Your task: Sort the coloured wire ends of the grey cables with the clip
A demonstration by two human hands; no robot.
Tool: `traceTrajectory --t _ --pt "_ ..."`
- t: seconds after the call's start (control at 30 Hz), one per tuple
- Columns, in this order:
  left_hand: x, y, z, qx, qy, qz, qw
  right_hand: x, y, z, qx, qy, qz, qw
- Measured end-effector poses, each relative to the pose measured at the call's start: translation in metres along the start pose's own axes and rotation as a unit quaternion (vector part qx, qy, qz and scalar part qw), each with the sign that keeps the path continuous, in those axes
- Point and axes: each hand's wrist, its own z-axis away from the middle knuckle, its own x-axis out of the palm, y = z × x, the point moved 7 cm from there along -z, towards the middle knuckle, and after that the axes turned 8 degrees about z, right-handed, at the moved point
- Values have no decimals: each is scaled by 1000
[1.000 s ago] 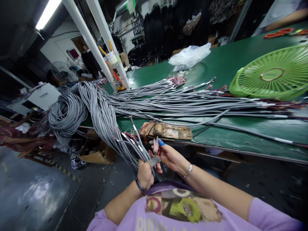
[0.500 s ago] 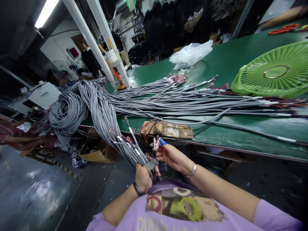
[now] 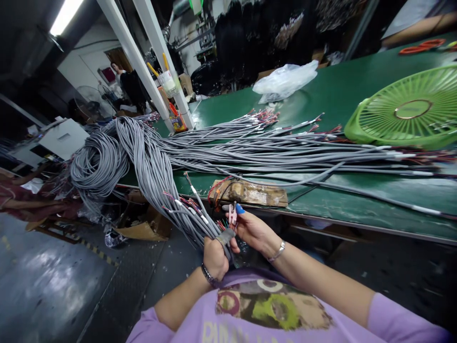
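Note:
My left hand (image 3: 215, 259) is wrapped round the lower end of a thick bundle of grey cables (image 3: 155, 178) that hangs over the table's edge. Its thumb has a grey covering. Thin coloured wires and white sleeves (image 3: 200, 215) stick out of the cable ends just above this hand. Close by on the right, my right hand (image 3: 254, 232) pinches a pale pink clothespin (image 3: 232, 216) between its fingers, with a blue cover on one fingertip. The clothespin is right beside the coloured wire ends; whether it touches them I cannot tell.
More grey cables (image 3: 271, 152) lie along the green table (image 3: 335, 83). A worn wooden block (image 3: 260, 193) sits at its front edge. Behind are a plastic bag (image 3: 285, 80), a green fan cover (image 3: 410, 107) and orange-handled scissors (image 3: 421, 46). Coiled cables (image 3: 100, 164) lie left; people are in the background.
My right hand, with the clothespin, has come slightly closer to my left hand. The left hand has shifted a little to the right with the cables still in its grip.

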Motion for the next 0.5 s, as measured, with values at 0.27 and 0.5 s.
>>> traceTrajectory --t 0.27,0.5 --pt "-9 1 7 15 -14 9 1000 1 3 6 56 2 -24 998" --pt "-9 7 4 13 -2 62 998 -3 -3 6 17 20 12 1000"
